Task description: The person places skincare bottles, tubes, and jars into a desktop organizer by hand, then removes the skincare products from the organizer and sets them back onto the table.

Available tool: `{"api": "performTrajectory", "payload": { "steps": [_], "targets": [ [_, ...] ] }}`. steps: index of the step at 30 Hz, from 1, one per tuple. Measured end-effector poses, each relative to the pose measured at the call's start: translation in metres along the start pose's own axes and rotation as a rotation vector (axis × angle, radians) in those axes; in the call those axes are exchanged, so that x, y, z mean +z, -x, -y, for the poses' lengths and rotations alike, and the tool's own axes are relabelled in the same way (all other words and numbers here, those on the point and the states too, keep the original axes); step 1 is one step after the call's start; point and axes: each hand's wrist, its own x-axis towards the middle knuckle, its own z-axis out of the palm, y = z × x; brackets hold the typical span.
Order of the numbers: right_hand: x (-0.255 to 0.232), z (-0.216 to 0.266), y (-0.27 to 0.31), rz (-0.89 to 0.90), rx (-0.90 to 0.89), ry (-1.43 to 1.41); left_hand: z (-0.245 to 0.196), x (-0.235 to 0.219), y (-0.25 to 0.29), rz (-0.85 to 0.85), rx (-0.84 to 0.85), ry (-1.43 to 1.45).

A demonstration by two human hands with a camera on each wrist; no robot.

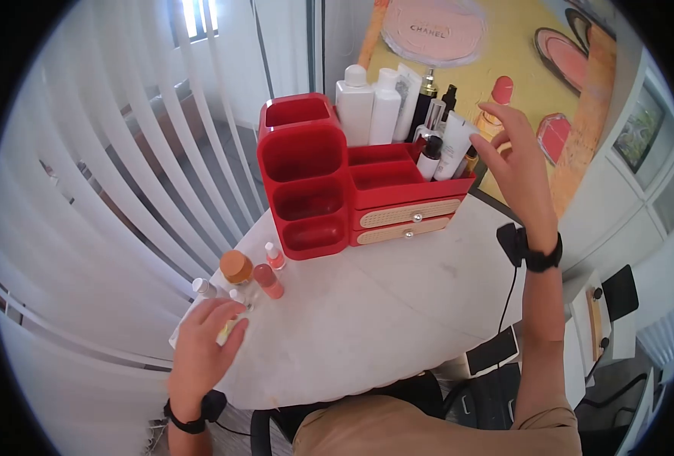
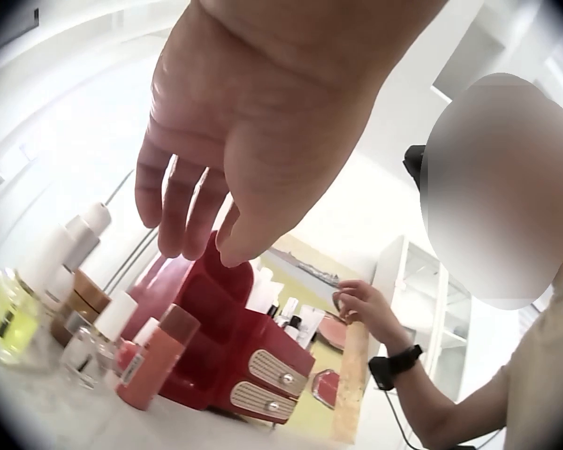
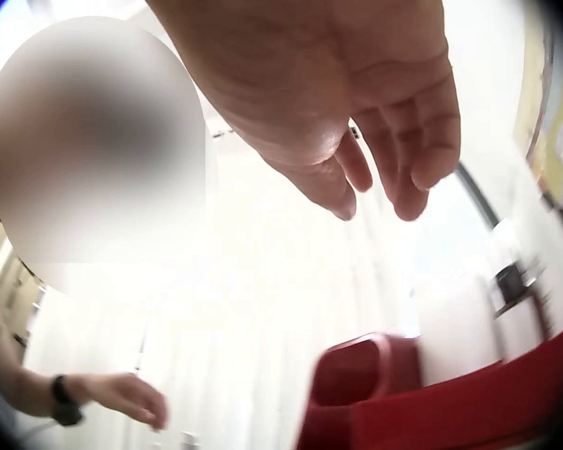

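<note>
Over several small bottles at the table's left side hovers my left hand (image 1: 204,346) (image 2: 244,131), fingers loosely bent and holding nothing. Below it are a pink tube (image 1: 268,281) (image 2: 158,358), an orange-capped jar (image 1: 237,267), a coral nail polish bottle (image 1: 275,257) and a yellow-green bottle (image 2: 11,319), partly hidden by the hand in the head view. My right hand (image 1: 518,167) (image 3: 357,103), also empty with bent, spread fingers, is beside a white tube (image 1: 455,144) at the right end of a red organizer (image 1: 413,194) (image 3: 460,408).
White bottles (image 1: 354,102) and dark-capped ones stand at the organizer's back right. Its left compartments (image 1: 306,156) face up, and two woven-front drawers (image 1: 398,216) are closed. White blinds (image 1: 147,152) hang left; a yellow picture (image 1: 428,57) is behind. The white table (image 1: 367,311) curves in front.
</note>
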Motion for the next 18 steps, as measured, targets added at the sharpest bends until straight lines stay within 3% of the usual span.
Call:
{"api": "performTrajectory", "payload": {
  "steps": [3,5,6,8,12,15,17,18],
  "targets": [
    [0.007,-0.018,-0.015,-0.032,-0.085,0.156,-0.009,0.015,-0.010,0.074,0.112,0.086],
    [0.011,-0.030,-0.022,0.200,-0.019,0.114,-0.017,0.029,-0.016,0.072,0.192,0.093],
    [0.013,-0.033,-0.026,0.198,-0.021,0.113,-0.023,0.033,-0.019,0.101,0.248,0.125],
    [0.015,-0.038,-0.034,0.432,0.165,-0.048,-0.029,0.045,-0.024,0.130,0.344,0.189],
    [0.017,-0.049,-0.034,0.407,0.058,-0.001,-0.040,0.063,-0.031,0.193,0.439,0.197],
    [-0.001,-0.048,-0.033,0.179,-0.031,-0.065,-0.040,0.074,-0.031,0.222,0.473,0.178],
    [-0.018,-0.011,-0.029,0.022,-0.150,-0.032,-0.033,0.081,-0.020,0.233,0.484,0.249],
    [-0.025,0.002,-0.024,0.045,-0.060,-0.124,-0.029,0.082,-0.013,0.237,0.442,0.234]
  ]
}}
